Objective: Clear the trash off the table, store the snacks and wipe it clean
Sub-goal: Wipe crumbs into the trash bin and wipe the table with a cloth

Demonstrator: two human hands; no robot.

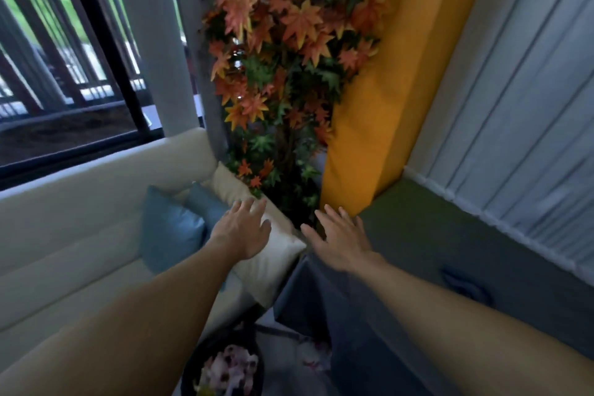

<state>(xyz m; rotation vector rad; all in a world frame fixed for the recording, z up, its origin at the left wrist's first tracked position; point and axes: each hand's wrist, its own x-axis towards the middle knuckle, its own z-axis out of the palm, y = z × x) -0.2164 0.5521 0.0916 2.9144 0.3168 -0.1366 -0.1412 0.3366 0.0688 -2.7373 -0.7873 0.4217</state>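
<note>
Left hand (pixel 243 230) and right hand (pixel 337 239), 2 grips spread apart, empty; 2 blue cushions (pixel 170 228) nearby

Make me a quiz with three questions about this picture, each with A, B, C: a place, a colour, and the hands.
1. Where is the blue cushion? A) on the cream sofa B) on a shelf C) in a basket
2. What colour is the tall panel beside the plant? A) purple B) yellow C) black
3. How are the left hand and right hand? A) fists B) gripping a cup C) open, empty
Answers: 1A, it sits on the sofa seat; 2B, it is bright yellow; 3C, both are spread, holding nothing.
</note>
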